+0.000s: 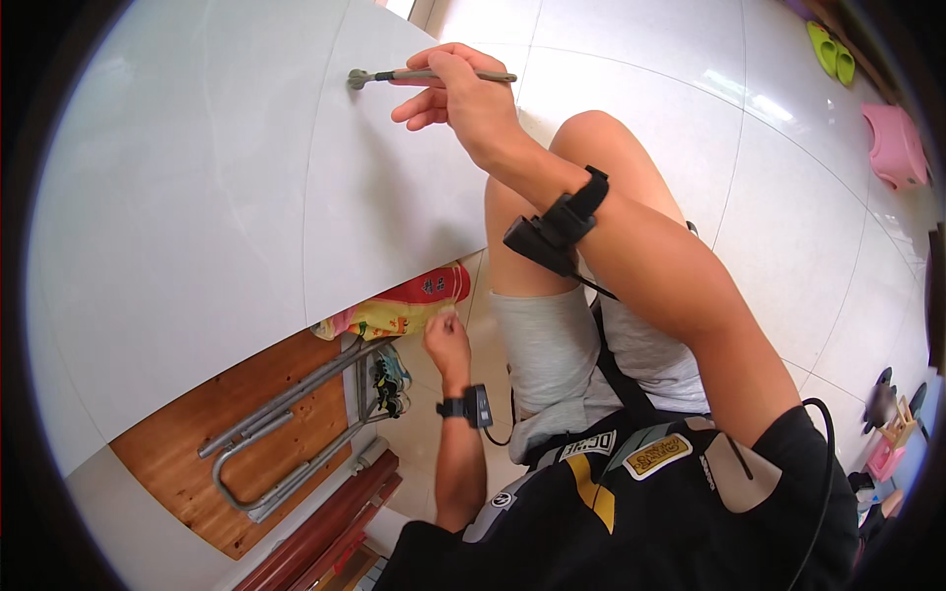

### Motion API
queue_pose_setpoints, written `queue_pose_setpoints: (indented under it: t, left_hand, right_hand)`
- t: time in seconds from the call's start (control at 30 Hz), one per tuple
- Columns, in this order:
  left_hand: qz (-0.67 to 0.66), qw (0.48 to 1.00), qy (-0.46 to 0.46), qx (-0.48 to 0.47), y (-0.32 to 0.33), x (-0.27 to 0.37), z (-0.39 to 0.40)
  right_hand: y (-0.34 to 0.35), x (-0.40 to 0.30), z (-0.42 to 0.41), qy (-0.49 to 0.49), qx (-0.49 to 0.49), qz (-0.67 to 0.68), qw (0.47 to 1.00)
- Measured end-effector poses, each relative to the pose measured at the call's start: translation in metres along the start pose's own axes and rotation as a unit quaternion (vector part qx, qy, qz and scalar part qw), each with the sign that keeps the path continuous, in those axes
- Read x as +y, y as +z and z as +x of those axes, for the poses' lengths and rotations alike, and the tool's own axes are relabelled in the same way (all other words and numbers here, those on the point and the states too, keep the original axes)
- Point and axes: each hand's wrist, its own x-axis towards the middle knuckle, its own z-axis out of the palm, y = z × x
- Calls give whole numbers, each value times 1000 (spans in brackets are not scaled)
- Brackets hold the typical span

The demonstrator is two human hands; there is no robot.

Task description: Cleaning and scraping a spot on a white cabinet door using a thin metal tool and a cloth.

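Above the glossy white tabletop point(222, 148), my right hand point(473, 96) grips a small brush point(443, 75) by its olive-green handle. Its rounded tip points left and is over or on the table surface; I cannot tell whether it touches. The ring and little fingers stick out loosely. My left hand point(447, 347) is low beside the table's edge, with fingers curled next to a red and yellow printed bag point(406, 306). A small pale bit shows at its fingertips, but whether the hand holds it or the bag's edge is unclear.
A folded table with a wooden top point(288, 391) and grey metal legs point(281, 410) leans below the tabletop. Shoes point(390, 383) lie beside it. Green clogs point(831, 53) and a pink plastic stool point(894, 146) are on the tiled floor point(798, 185). Straps with black devices circle both forearms.
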Motion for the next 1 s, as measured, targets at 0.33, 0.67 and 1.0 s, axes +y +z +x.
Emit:
queue_pose_setpoints:
  t: [0.33, 0.67, 1.0]
  left_hand:
    - [-88, 970, 6, 227, -48, 35, -10]
    - [-229, 906, 141, 326, -120, 184, 60]
    - [-270, 899, 119, 322, -125, 180, 33]
  right_hand:
    - [1, -19, -32, 148, -235, 78, 957]
    - [-1, -4, -48, 189, -353, 72, 914]
    - [2, -3, -57, 275, -272, 151, 910]
